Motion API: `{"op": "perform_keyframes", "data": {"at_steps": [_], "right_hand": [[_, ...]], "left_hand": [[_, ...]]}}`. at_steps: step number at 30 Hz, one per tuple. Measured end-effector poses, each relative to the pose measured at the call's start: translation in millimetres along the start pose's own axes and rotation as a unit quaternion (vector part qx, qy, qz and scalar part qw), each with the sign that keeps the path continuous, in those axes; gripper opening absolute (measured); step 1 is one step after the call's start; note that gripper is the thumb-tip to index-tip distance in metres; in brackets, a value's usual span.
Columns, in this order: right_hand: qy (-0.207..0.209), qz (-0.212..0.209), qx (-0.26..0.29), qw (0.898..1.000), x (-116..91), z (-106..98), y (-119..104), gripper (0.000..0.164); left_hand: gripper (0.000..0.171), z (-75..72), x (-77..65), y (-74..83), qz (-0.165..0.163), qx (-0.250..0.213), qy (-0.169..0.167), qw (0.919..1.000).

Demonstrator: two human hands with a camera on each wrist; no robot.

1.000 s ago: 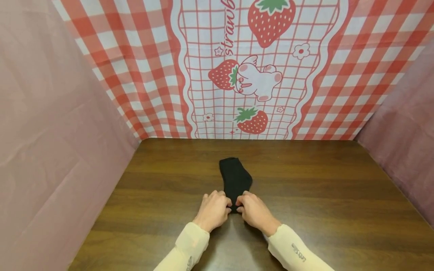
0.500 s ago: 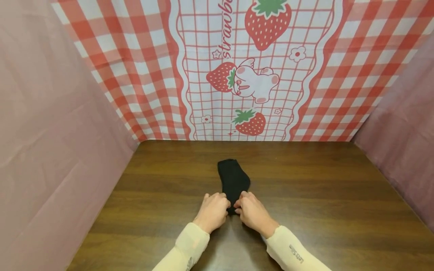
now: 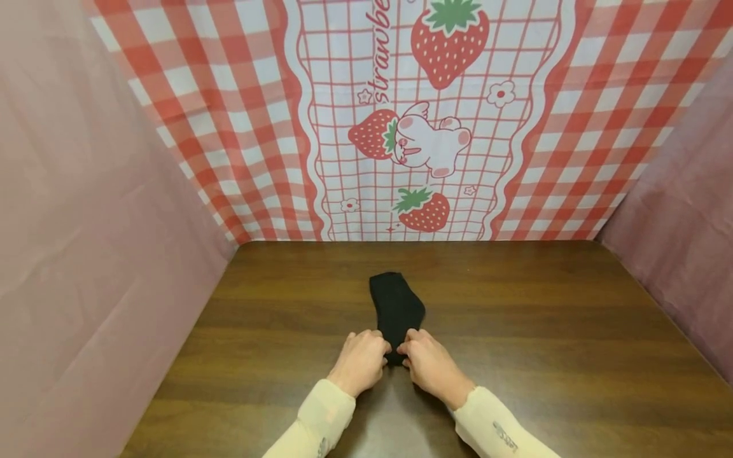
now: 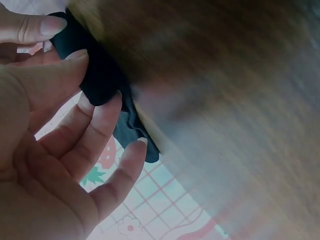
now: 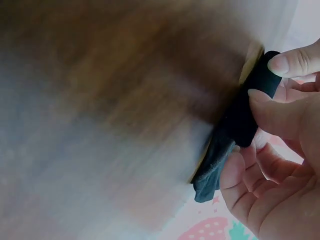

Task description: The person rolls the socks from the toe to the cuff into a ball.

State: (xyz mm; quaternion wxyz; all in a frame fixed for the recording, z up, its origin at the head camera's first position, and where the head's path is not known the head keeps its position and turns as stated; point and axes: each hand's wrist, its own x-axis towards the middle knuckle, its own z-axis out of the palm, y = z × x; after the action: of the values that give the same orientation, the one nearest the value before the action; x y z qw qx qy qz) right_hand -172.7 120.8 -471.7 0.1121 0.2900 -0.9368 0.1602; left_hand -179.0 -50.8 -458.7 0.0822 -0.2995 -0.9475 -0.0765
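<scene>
A black sock (image 3: 396, 308) lies on the wooden table, its heel bulging to the right and its cuff at the far end. My left hand (image 3: 361, 360) pinches the near end from the left side. From the right, my right hand (image 3: 432, 366) pinches the same end. In the left wrist view the near end of the sock (image 4: 97, 65) forms a thick rolled edge between thumb and fingers. The right wrist view shows the roll of the sock (image 5: 245, 112) under the right thumb, with the flatter part beyond it.
The brown wooden table (image 3: 544, 331) spreads around both hands. A strawberry-printed checked cloth (image 3: 258, 127) hangs along its back edge. Pink cloths hang at the left (image 3: 103, 254) and right (image 3: 681, 210) sides.
Both hands stay at the near end of the sock, their fingers shifting only slightly. The whole scene sits a little lower in the head view.
</scene>
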Motion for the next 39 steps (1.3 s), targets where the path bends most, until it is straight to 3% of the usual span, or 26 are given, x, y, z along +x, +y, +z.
{"op": "perform_keyframes", "data": {"at_steps": [10,22,30,39], "right_hand": [[-0.009,0.007,0.008,1.0,5,2,1,0.015],[-0.03,0.074,0.065,0.995,9,-2,-1,0.02],[-0.037,0.079,0.051,0.995,8,-5,-1,0.018],[-0.048,0.102,0.066,0.991,9,-7,-1,0.015]], "left_hand": [[0.008,1.9,2.0,-9.0,-0.004,-0.067,-0.013,0.9976],[0.01,3.3,1.2,-12.4,-0.045,-0.086,-0.013,0.9952],[0.011,2.8,1.0,-6.5,-0.063,-0.065,0.009,0.9959],[0.011,1.6,4.1,2.3,-0.072,-0.07,0.007,0.9949]]}}
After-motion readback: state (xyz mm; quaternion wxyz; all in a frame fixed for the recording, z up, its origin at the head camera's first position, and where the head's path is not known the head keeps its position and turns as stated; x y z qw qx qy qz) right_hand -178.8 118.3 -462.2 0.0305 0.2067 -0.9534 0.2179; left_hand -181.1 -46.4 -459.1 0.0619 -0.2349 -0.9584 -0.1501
